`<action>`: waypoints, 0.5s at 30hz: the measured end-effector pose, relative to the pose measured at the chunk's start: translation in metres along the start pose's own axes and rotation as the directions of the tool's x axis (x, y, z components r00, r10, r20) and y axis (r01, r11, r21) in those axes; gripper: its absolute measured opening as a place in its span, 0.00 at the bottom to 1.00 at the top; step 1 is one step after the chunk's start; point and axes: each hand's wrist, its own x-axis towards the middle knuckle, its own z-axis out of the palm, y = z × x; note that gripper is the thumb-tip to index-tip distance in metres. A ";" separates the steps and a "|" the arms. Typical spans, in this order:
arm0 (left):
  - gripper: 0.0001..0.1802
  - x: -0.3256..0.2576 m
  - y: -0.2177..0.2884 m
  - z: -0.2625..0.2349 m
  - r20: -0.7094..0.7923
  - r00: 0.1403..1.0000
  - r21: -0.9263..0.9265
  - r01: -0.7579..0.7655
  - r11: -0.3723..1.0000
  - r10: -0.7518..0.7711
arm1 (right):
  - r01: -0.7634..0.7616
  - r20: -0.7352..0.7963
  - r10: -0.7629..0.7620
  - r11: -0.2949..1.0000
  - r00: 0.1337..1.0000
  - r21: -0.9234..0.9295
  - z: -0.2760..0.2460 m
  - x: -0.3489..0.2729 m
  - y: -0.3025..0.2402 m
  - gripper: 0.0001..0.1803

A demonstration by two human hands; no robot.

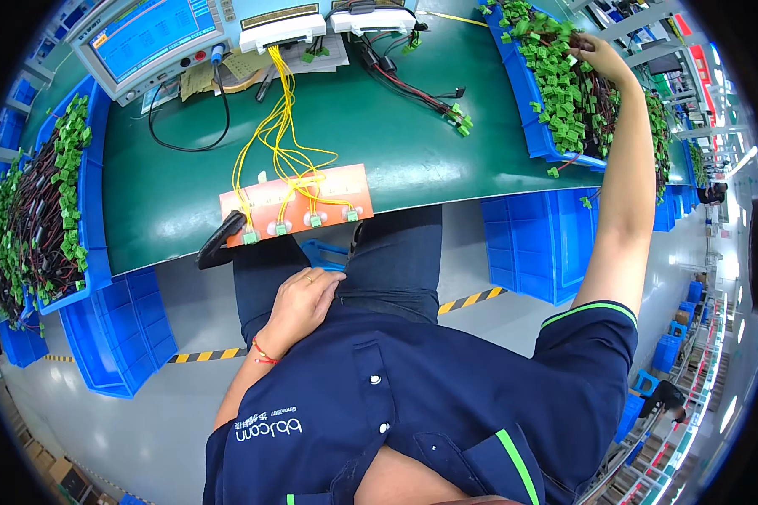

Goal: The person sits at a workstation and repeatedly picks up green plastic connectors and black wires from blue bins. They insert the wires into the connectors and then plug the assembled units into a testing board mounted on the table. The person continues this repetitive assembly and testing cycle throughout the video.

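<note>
My right hand reaches out to the far right, into a blue bin heaped with green connectors on dark and red wires. Its fingers are bent closed among the connectors, and their tips are partly hidden. Down in my lap, my left hand rests with its fingers curled together, back upward, with no object showing in it. Just beyond it, at the table's front edge, lies an orange test board with yellow wires running to it and several green connectors along its near side.
A blue-screened meter and white connector boxes stand at the back of the green table. A wire bundle lies there. Another filled blue bin is at left. A black-handled part juts past the front edge.
</note>
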 end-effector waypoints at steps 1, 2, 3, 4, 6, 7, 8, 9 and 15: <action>0.09 -0.001 -0.001 -0.001 -0.007 1.000 0.002 0.003 1.000 -0.003 | 0.065 0.029 -0.072 0.978 0.997 0.197 0.003 -0.009 -0.001 0.29; 0.09 -0.002 -0.002 -0.001 -0.015 1.000 0.002 0.005 1.000 -0.005 | 0.027 -0.009 -0.026 0.969 1.000 0.246 -0.001 -0.020 -0.003 0.28; 0.09 -0.002 -0.002 0.000 -0.017 1.000 0.001 0.004 1.000 -0.004 | -0.009 -0.044 0.023 0.954 0.999 0.299 -0.008 -0.032 -0.005 0.28; 0.09 -0.002 -0.003 0.000 -0.019 1.000 -0.001 0.003 1.000 -0.003 | -0.043 -0.076 0.074 0.935 0.994 0.352 -0.012 -0.036 -0.004 0.27; 0.09 0.000 -0.004 0.004 -0.013 1.000 -0.016 -0.025 1.000 0.025 | -0.092 -0.060 0.125 0.917 0.990 0.389 -0.017 -0.048 0.016 0.26; 0.09 0.001 -0.004 0.006 -0.013 0.999 -0.023 -0.041 0.999 0.041 | -0.116 -0.051 0.149 0.906 0.987 0.407 -0.018 -0.052 0.027 0.26; 0.09 0.002 -0.004 0.008 -0.013 0.999 -0.025 -0.051 0.998 0.051 | -0.113 0.003 0.117 0.957 0.993 0.268 -0.018 -0.060 0.017 0.26; 0.09 0.003 -0.003 0.009 -0.008 0.998 -0.028 -0.057 0.998 0.057 | -0.181 0.039 0.177 0.944 0.983 0.277 -0.010 -0.061 0.013 0.26; 0.10 0.004 0.001 0.009 0.005 0.998 -0.026 -0.069 0.997 0.069 | 0.070 -0.302 0.001 0.972 0.953 0.223 0.019 -0.058 -0.006 0.23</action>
